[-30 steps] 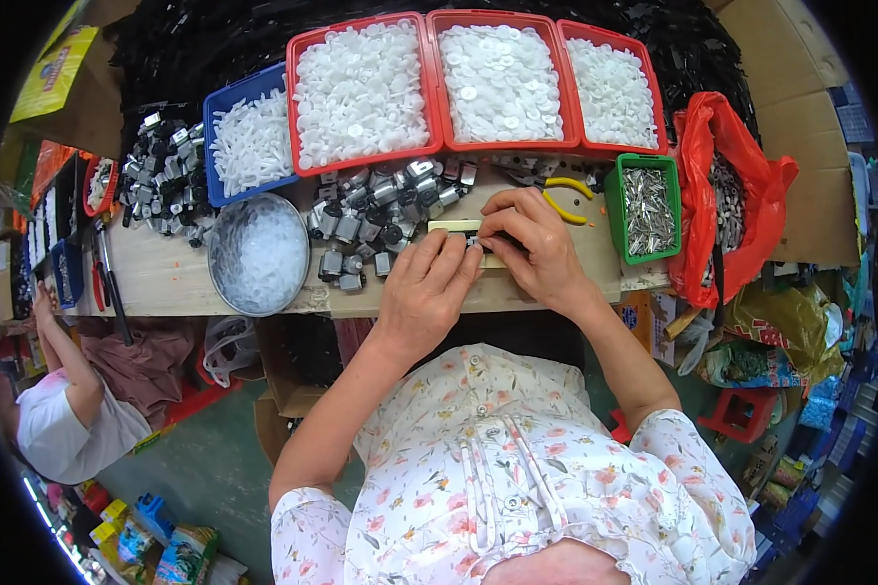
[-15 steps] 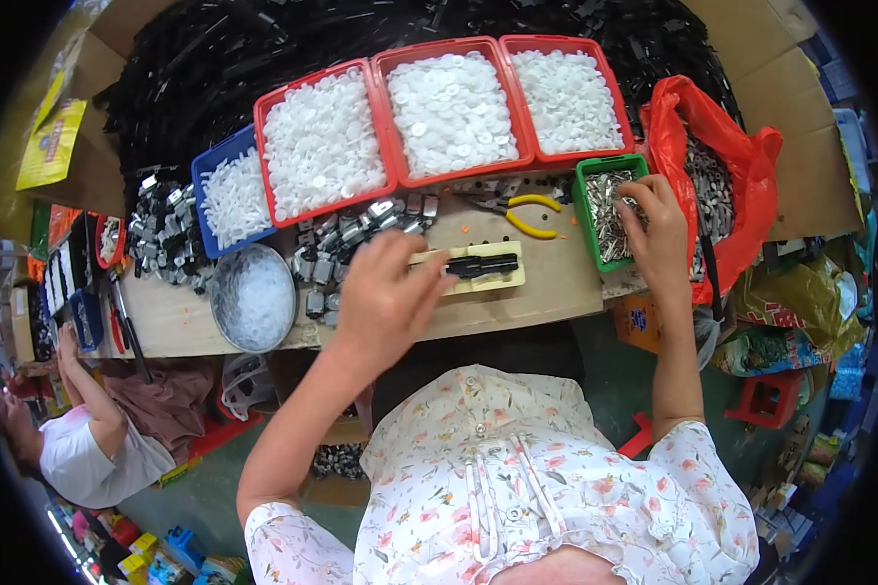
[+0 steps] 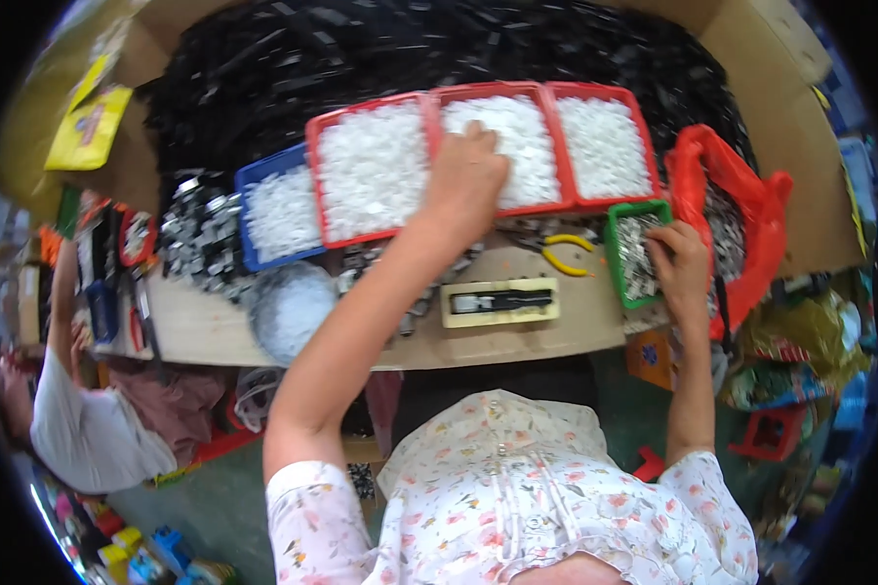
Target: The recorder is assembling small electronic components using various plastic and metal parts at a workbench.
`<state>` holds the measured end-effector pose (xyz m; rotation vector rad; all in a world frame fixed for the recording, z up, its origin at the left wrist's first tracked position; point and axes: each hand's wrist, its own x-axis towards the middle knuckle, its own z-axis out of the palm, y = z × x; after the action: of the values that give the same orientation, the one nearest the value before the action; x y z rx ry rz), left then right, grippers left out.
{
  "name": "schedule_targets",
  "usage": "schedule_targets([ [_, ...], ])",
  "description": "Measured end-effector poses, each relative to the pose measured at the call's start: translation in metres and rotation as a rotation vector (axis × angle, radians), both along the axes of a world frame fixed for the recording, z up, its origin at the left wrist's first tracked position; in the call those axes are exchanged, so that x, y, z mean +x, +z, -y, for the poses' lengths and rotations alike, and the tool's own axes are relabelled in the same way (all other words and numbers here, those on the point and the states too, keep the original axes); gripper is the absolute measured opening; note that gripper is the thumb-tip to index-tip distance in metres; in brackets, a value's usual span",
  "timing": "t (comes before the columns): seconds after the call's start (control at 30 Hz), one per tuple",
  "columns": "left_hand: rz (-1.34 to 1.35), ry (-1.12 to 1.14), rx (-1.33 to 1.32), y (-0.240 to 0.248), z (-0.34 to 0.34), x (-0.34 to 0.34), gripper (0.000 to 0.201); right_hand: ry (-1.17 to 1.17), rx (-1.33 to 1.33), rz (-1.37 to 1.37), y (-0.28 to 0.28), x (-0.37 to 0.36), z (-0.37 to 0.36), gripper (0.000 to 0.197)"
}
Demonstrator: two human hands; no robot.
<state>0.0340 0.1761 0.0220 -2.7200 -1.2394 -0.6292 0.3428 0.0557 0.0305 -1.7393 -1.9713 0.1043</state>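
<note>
Since the previous frame, the left hand (image 3: 468,180) has left the cream fixture (image 3: 502,318) and reached forward into the middle red bin (image 3: 532,209), while the right hand (image 3: 683,258) stays at the green bin (image 3: 612,258). Across the pale counter (image 3: 576,341), the red bin holds white plastic discs; left fingers bend down among them. The smaller green bin holds slim metal pieces, with right thumb and fingers partly curled over them. Whether either hand grips anything, I cannot tell. Near the yellow-handled pliers (image 3: 571,239), the fixture cradles a black part (image 3: 517,301) with a silver end.
</note>
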Motion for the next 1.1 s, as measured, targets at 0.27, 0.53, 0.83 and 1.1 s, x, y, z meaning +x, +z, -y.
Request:
schedule_targets([
  [0.27,0.036,-0.015,0.161,-0.009,0.008,0.011,0.007,0.046,0.026,-0.085,0.007,0.001,0.001,0.010],
  [0.53,0.731,0.027,-0.159,0.010,0.064,0.000,0.006,0.154,-0.013,-0.550,0.022,-0.082,0.006,0.013],
  [0.83,1.264,0.277,-0.660,0.014,0.140,-0.025,0.012,0.431,-0.030,-0.707,0.020,-0.166,0.003,0.013],
  [1.1,1.105,0.236,-0.369,0.012,0.149,-0.031,0.014,0.429,-0.047,-0.655,0.021,-0.177,0.010,0.010],
])
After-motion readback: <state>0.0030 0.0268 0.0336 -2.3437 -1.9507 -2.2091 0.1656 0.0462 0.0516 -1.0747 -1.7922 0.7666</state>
